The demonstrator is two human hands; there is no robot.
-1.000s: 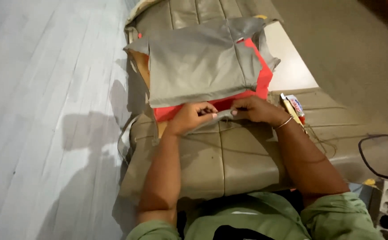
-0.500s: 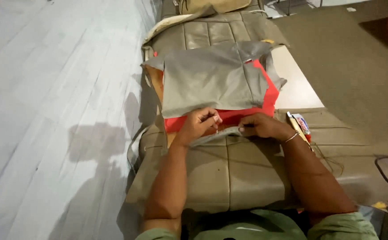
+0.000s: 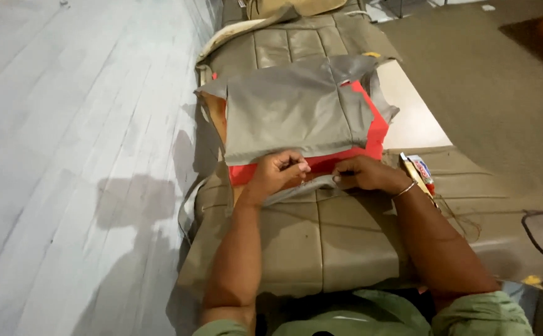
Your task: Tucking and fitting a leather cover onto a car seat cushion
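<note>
Head view: left hand (image 3: 278, 171) and right hand (image 3: 365, 175) both pinch the grey cover's (image 3: 290, 112) edge over red foam (image 3: 371, 134); small tube (image 3: 422, 171) lies just beside.

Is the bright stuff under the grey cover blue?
No, the sheet showing under the grey cover near both hands is red.
</note>
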